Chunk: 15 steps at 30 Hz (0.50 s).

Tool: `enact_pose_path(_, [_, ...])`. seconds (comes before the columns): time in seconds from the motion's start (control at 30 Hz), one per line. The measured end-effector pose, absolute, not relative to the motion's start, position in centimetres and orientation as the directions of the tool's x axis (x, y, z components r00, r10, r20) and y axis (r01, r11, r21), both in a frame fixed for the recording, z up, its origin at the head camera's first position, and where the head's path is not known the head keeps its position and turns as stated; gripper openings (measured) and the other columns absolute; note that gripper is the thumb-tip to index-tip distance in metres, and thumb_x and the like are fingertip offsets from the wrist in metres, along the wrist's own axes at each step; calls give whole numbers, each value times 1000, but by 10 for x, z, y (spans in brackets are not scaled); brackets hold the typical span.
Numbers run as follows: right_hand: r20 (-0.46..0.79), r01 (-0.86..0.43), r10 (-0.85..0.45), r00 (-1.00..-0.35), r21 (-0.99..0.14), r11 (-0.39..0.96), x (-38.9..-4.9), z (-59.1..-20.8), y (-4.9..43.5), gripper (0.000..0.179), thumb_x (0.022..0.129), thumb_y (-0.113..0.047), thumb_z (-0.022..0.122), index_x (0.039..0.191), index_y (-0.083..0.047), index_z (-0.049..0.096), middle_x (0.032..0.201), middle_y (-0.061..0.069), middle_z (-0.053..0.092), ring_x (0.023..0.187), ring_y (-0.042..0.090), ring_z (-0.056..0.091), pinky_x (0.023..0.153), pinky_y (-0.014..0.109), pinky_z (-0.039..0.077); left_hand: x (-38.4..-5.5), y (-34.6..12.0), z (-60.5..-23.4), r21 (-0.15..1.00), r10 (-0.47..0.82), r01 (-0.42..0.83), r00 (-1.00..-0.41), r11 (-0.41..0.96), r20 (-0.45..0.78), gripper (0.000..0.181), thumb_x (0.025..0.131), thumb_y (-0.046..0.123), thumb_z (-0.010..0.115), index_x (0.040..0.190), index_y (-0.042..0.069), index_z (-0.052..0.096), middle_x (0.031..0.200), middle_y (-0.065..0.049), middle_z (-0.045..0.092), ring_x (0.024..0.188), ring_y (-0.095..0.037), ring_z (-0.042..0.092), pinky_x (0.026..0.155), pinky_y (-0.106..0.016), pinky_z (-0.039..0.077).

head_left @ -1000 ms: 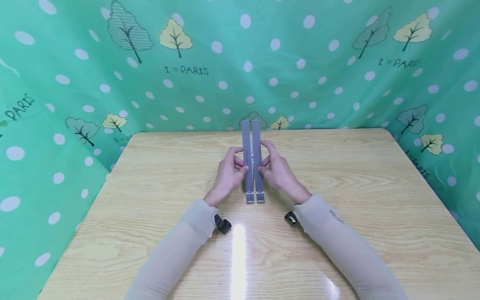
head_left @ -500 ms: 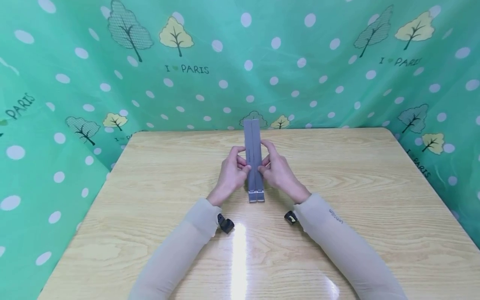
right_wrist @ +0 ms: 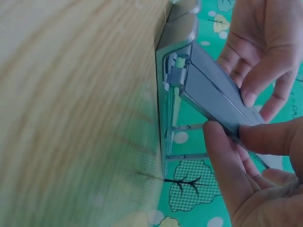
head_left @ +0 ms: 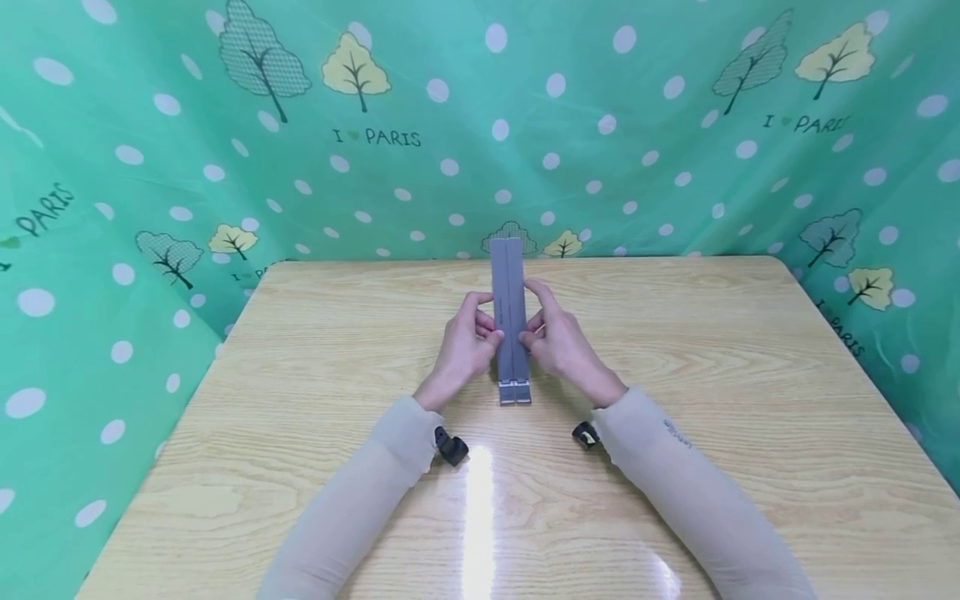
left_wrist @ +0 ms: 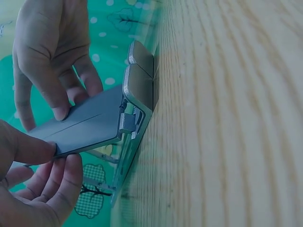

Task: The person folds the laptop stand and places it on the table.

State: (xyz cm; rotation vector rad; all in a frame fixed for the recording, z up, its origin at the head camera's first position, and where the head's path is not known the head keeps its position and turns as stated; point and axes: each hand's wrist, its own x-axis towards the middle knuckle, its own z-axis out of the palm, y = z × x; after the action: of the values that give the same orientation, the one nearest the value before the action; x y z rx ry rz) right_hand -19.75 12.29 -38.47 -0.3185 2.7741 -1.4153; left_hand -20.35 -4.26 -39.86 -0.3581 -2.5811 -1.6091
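Note:
A grey folding laptop stand [head_left: 511,308] stands on the table, its two long top bars side by side with a thin seam between them. Hinges and lipped front ends [left_wrist: 139,85] show in the left wrist view, and thin struts [right_wrist: 187,127] run below the raised bars in the right wrist view. My left hand [head_left: 467,340] pinches the left bar along its outer edge, thumb on top and fingers beneath. On the other side my right hand [head_left: 557,337] grips the right bar the same way.
The wood-grain table [head_left: 337,350] reaches back to a green dotted curtain [head_left: 450,108], which also hangs at both sides. Black wrist cameras [head_left: 452,447] sit at both cuffs. A bright light reflection lies on the table between the forearms.
One second ago a gap separated the two bars. My left hand has moved right with the left bar, which now lies against the right one. The right hand has stayed nearly in place.

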Motion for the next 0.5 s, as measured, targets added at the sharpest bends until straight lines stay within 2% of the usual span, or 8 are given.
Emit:
enact_pose_path(0.23, [43,-137,-187,-981,-843,521,-197,-385,127,83,86,6,62,151,-27,22,88,12,61,70,29,65,57,35,57,-202,-44,-399,884,156,231,-971,407,182,64,80,-11,65,136,13,45,91,-8,59,80,-19,61,73,-25,55])
enact_pose_path(0.5, [22,-116,-183,-983,-846,521,-196,-385,127,72,89,4,60,149,-21,27,89,12,60,68,31,65,49,33,54,-201,-46,-400,876,164,257,-965,409,207,64,80,-13,63,135,14,48,91,-8,59,80,-19,61,71,-25,55])
